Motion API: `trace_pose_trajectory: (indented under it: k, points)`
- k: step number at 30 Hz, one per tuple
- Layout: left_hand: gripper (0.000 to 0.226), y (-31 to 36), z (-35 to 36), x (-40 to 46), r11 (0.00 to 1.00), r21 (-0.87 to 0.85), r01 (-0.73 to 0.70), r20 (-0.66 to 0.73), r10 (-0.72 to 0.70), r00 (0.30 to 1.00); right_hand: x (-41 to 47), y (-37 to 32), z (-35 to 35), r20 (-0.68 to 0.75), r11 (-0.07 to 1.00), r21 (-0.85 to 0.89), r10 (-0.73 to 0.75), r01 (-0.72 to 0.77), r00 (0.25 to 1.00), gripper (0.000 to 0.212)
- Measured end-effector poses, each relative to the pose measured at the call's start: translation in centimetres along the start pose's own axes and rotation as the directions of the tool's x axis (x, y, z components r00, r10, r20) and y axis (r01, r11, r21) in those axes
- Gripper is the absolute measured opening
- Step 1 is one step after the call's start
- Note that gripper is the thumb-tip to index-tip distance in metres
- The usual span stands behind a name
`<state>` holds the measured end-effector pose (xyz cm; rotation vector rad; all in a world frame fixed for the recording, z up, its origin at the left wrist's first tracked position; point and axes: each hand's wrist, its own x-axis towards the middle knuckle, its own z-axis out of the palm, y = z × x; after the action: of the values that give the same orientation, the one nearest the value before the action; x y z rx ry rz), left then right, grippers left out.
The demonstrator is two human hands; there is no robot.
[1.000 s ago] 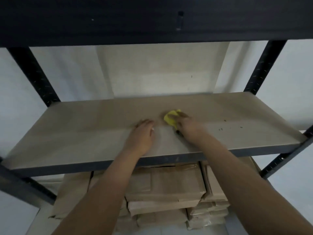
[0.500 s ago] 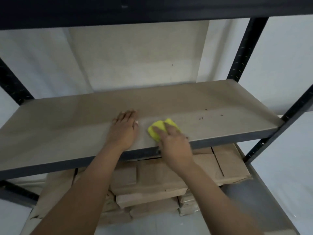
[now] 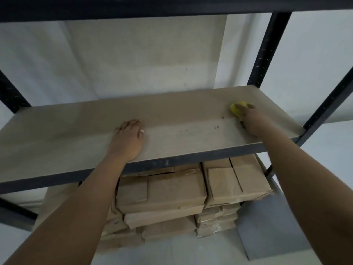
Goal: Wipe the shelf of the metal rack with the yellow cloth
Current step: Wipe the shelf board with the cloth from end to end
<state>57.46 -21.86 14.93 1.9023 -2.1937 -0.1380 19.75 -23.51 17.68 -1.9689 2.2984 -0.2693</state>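
Two hands on the rack shelf, one with the cloth.

At right of the frame the right hand (image 3: 254, 121) presses the yellow cloth (image 3: 236, 109) onto the shelf (image 3: 76, 131), fingers curled over it. The left hand (image 3: 128, 140) lies flat at centre, fingers straight and close together. Dark specks (image 3: 216, 127) sit between them; brown packages (image 3: 172, 192) are stacked below.

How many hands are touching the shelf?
2. The left hand rests flat near the middle of the shelf; the right hand presses the yellow cloth near its right end.
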Motion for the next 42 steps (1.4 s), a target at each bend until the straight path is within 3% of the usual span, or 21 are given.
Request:
trace_pose_trajectory:
  k: [4,8,13,17,19,21,24,28,30,32,35,38,42]
  points:
    - [0.047,0.2,0.2,-0.1,1.0,0.007,-0.001,-0.008,0.001,1.0,-4.3,0.6,0.4,-0.072,0.995,0.029,0.096,-0.094,0.993,0.058]
    - [0.039,0.9,0.1,-0.2,1.0,-0.029,-0.005,-0.076,0.003,0.997,-7.8,-5.4,1.7,-0.145,0.997,0.031,0.081,-0.078,0.986,0.052]
    - [0.03,6.9,0.6,-3.2,0.967,-0.151,-0.206,-0.146,0.185,0.972,-11.0,-12.2,4.1,-0.231,0.969,0.095,-0.2,0.227,0.952,0.042]
    - [0.045,9.6,2.3,-5.6,0.976,-0.024,-0.218,-0.139,0.213,0.967,-13.2,-8.3,4.1,-0.243,0.888,0.156,-0.391,0.433,0.888,0.037]
    - [0.05,9.6,2.6,-6.4,0.979,0.024,-0.203,-0.136,0.204,0.97,-13.7,-4.0,3.7,-0.257,0.92,0.109,-0.341,0.378,0.904,0.043]
    - [0.052,9.7,2.9,-7.4,0.975,0.078,-0.206,-0.138,0.215,0.967,-13.3,0.5,2.6,-0.26,0.974,0.081,-0.185,0.212,0.948,0.057]
    - [0.051,9.8,3.7,-8.5,0.972,0.147,-0.184,-0.152,0.206,0.967,-10.4,4.8,0.3,-0.243,0.995,0.098,0.029,-0.006,0.97,0.046]
    - [0.049,10.2,4.3,-8.5,0.981,0.14,-0.131,-0.176,0.155,0.972,-3.6,5.1,-1.3,-0.061,0.97,0.106,0.225,-0.218,0.972,0.048]
    - [0.052,10.5,4.5,-8.3,0.986,0.139,-0.094,-0.185,0.119,0.976,-1.2,3.6,-1.2,-0.015,0.962,0.092,0.259,-0.256,0.966,0.052]
    - [0.053,10.8,4.6,-8.2,0.991,0.124,-0.056,-0.189,0.079,0.979,0.3,1.4,-0.7,0.021,0.98,0.088,0.174,-0.176,0.984,0.057]
    - [0.049,11.2,4.5,-8.3,0.991,0.135,-0.02,-0.187,0.045,0.981,0.4,-2.2,0.4,0.061,0.981,0.158,-0.123,0.112,0.991,0.06]
    - [0.048,11.6,4.4,-8.4,0.991,0.131,0.009,-0.212,0.019,0.977,-2.8,-4.5,1.0,0.106,0.902,0.233,-0.396,0.364,0.912,0.059]
    - [0.046,11.6,4.7,-8.7,0.989,0.148,0.012,-0.257,0.027,0.966,-8.0,-2.4,1.5,0.049,0.766,0.237,-0.624,0.598,0.78,0.056]
